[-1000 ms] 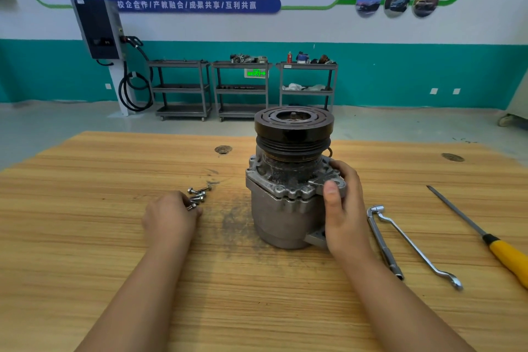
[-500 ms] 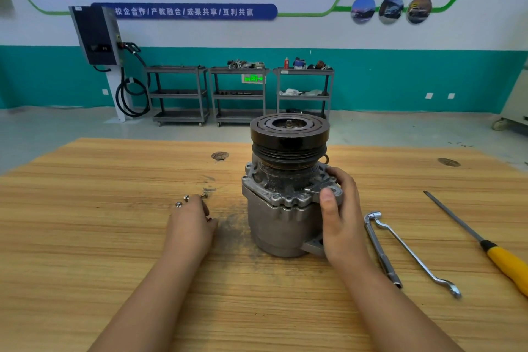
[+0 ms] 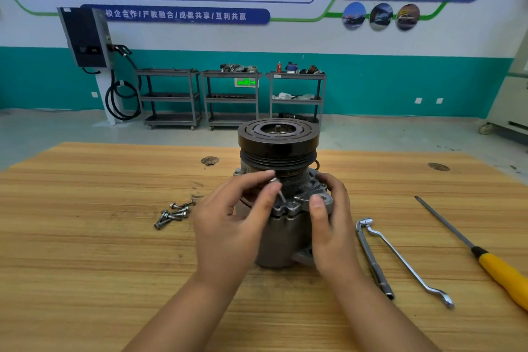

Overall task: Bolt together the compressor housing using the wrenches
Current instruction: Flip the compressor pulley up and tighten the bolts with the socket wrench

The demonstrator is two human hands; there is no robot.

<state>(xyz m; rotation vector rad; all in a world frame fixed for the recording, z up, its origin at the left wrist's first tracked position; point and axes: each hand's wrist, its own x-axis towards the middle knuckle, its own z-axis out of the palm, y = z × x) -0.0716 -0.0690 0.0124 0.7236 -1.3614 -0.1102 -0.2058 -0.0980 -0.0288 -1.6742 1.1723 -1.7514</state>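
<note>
Bolts (image 3: 175, 213) left of compressor (image 3: 278, 208); wrenches (image 3: 400, 260) right.

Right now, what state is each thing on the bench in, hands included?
Compressor housing: upright on the table, pulley up.
Left hand: pinches a bolt.
Bolt: tilted, tip at the flange, not driven in.
Right hand: grips the housing flange.
Loose bolts: lying on the table, left of the housing.
Socket wrench: lying flat, untouched.
Offset wrench: lying flat, untouched.
Screwdriver: lying flat at the right edge.
</note>
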